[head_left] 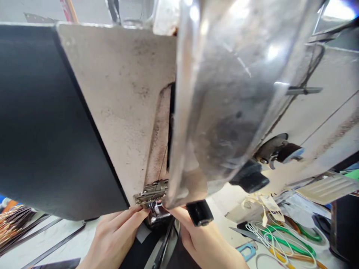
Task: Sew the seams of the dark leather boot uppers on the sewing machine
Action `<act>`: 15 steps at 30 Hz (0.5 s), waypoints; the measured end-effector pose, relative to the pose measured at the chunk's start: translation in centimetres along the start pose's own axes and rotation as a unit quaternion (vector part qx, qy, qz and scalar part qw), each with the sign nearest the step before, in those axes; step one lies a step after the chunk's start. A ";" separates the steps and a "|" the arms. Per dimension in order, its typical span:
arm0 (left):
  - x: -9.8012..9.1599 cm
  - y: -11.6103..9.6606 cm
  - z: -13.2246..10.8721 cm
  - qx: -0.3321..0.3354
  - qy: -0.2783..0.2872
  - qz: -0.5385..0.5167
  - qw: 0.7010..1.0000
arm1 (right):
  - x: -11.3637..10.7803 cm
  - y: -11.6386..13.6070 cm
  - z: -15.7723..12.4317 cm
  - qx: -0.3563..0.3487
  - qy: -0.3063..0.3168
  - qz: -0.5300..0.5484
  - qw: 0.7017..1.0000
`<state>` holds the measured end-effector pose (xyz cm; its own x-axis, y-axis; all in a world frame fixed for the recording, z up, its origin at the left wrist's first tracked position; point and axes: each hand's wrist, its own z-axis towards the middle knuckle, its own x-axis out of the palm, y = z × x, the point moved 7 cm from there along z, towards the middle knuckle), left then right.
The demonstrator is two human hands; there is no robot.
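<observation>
A sewing machine (117, 93) fills the upper view, its metal presser foot (157, 215) low in the middle. My left hand (114, 235) is at the left of the foot, fingers closed together with the tips against it. On the right side, my right hand (199, 239) reaches in with thumb and fingers drawn together, its fingertips partly behind the clear guard (224, 97). A narrow black strip (164, 244) runs from the foot down between both hands. What the fingertips pinch is hidden.
Scissors with green handles (291, 239), tangled white cord (269, 233) and a blue plastic piece (246, 251) lie at the lower right. Dark strips (17, 228) lie at the lower left. A black knob (199, 213) hangs just above my right hand.
</observation>
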<state>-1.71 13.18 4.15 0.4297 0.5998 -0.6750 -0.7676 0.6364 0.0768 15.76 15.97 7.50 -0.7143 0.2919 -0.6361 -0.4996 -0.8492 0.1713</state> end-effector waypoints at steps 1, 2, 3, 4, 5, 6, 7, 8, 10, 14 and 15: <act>0.0 0.0 -0.2 0.003 -0.004 0.006 1.000 | 0.0 0.0 0.0 0.001 0.001 0.001 1.000; 0.0 0.1 -0.3 0.004 -0.007 0.013 1.000 | 0.0 0.1 0.1 0.001 -0.001 0.002 1.000; 0.0 0.1 -0.5 0.004 -0.009 0.019 1.000 | 0.0 0.1 0.2 0.005 -0.001 0.002 1.000; 0.0 0.2 -0.7 0.005 -0.007 0.024 1.000 | 0.0 0.1 0.2 0.008 -0.005 0.002 1.000; 0.1 0.2 -0.7 0.005 -0.005 0.027 1.000 | 0.0 0.2 0.2 0.007 -0.009 0.004 1.000; 0.1 0.2 -0.5 0.004 -0.001 0.028 1.000 | 0.0 0.2 0.2 0.004 -0.013 0.006 1.000; 0.0 0.0 -0.2 0.006 0.002 0.025 1.000 | 0.0 0.2 0.2 0.002 -0.014 0.008 1.000; -0.2 -0.3 0.2 0.009 -0.004 0.021 1.000 | 0.1 0.2 0.1 0.002 -0.014 0.012 1.000; -1.0 -0.7 1.1 -0.005 -0.030 0.005 1.000 | 0.1 0.1 -0.2 0.008 -0.011 0.020 1.000; -2.1 1.0 0.8 -0.157 -0.054 -0.071 0.984 | -0.5 -0.2 -0.7 0.021 0.001 0.072 0.997; -2.2 1.8 0.2 -0.198 -0.052 -0.093 0.974 | -0.9 -0.4 -0.9 0.022 -0.002 0.099 0.995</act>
<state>-3.91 13.10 5.92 0.6095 0.5504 -0.5706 -0.7858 0.5145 -0.3432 17.02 15.64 7.29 -0.8023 0.1228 -0.5841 -0.3700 -0.8702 0.3253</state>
